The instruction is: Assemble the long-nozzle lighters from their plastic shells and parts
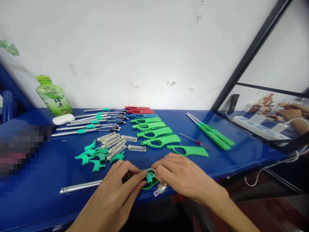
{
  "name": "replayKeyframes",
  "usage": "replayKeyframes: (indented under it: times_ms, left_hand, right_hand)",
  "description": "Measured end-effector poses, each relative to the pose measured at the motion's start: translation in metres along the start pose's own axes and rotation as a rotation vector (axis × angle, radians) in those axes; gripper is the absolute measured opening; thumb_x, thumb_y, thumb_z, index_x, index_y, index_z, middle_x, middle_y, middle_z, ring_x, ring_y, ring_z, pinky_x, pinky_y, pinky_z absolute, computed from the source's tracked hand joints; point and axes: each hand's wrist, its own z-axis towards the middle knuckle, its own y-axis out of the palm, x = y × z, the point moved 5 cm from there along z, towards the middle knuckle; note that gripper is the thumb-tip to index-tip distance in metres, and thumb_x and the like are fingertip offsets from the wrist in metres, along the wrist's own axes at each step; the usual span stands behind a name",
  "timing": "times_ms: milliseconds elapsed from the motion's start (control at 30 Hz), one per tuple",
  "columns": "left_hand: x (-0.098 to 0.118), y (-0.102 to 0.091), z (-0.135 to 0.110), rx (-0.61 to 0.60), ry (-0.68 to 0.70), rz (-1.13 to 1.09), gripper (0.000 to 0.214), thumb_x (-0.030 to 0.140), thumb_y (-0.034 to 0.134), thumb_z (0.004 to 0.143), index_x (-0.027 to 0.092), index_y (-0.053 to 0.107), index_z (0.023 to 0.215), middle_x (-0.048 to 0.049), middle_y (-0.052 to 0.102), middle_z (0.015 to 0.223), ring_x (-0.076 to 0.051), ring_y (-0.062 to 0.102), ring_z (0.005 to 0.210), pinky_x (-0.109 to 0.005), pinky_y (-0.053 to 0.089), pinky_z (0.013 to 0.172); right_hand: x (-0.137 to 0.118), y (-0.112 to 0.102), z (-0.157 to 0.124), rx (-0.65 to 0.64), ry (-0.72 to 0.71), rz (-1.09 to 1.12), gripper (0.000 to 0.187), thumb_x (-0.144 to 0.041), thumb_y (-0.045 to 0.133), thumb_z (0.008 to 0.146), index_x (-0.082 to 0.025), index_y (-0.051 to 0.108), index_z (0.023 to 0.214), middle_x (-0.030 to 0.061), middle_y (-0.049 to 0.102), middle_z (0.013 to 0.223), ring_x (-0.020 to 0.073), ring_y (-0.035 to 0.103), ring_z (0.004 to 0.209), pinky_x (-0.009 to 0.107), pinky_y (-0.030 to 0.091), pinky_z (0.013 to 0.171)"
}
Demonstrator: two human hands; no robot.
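Note:
At the table's front edge, my left hand (pixel 122 185) grips a half-open green lighter shell (pixel 151 184) from the left. A silver metal lighter tube (pixel 80 187) sticks out leftward from under this hand. A teal trigger (pixel 149 177) and a white wire show inside the shell. My right hand (pixel 182 175) is closed at the shell's right end, its fingertips pressed together near the wire. Below those fingers juts a clear fuel tank (pixel 161 188); whether the hand grips it or only covers it, I cannot tell.
Loose teal triggers (pixel 89 153), clear tanks (pixel 137 148), wired metal tubes (pixel 88 130) and green shell halves (pixel 160 140) lie beyond my hands. A screwdriver (pixel 195 140) and assembled green lighters (pixel 214 135) are at right. A tea bottle (pixel 54 98) stands back left. Another person's hand (pixel 291 114) is far right.

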Motion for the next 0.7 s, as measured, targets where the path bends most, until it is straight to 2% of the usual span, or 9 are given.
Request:
replayKeyframes:
  times_ms: [133, 300, 533, 700]
  left_hand:
    - [-0.0002, -0.0012, 0.0007, 0.018, -0.015, -0.022, 0.028, 0.009, 0.057, 0.106, 0.027, 0.072, 0.122, 0.0000, 0.067, 0.101, -0.013, 0.065, 0.089, -0.024, 0.056, 0.079]
    - [-0.0004, -0.0016, 0.0007, 0.008, -0.015, -0.011, 0.031, 0.009, 0.058, 0.107, 0.027, 0.070, 0.128, 0.0006, 0.067, 0.101, -0.012, 0.065, 0.090, -0.023, 0.056, 0.080]
    - [-0.0010, -0.0006, 0.0003, -0.014, -0.003, -0.006, 0.031, 0.010, 0.056, 0.108, 0.027, 0.068, 0.132, 0.0004, 0.066, 0.104, -0.012, 0.065, 0.091, -0.024, 0.055, 0.081]
    - [-0.0002, -0.0007, -0.0012, -0.017, 0.025, 0.005, 0.028, 0.012, 0.053, 0.112, 0.026, 0.068, 0.130, 0.0003, 0.065, 0.103, -0.012, 0.063, 0.092, -0.023, 0.055, 0.082]
  right_hand:
    - [-0.0016, -0.0005, -0.0015, 0.119, -0.027, -0.002, 0.030, -0.008, 0.049, 0.113, -0.020, 0.063, 0.089, 0.0022, 0.082, 0.099, 0.0155, 0.071, 0.076, 0.030, 0.052, 0.075]
    - [-0.0022, -0.0012, -0.0006, 0.163, -0.029, -0.011, 0.031, -0.010, 0.049, 0.113, -0.020, 0.063, 0.086, 0.0033, 0.083, 0.100, 0.0155, 0.069, 0.071, 0.030, 0.052, 0.071]
    - [0.0025, 0.0015, -0.0016, 0.076, 0.014, 0.032, 0.027, -0.008, 0.047, 0.114, -0.020, 0.061, 0.095, 0.0034, 0.081, 0.102, 0.0156, 0.073, 0.081, 0.028, 0.053, 0.077]
    - [0.0078, -0.0004, 0.0024, 0.005, -0.011, 0.047, 0.023, -0.006, 0.055, 0.110, -0.020, 0.061, 0.094, 0.0028, 0.080, 0.103, 0.0161, 0.072, 0.081, 0.029, 0.054, 0.079]
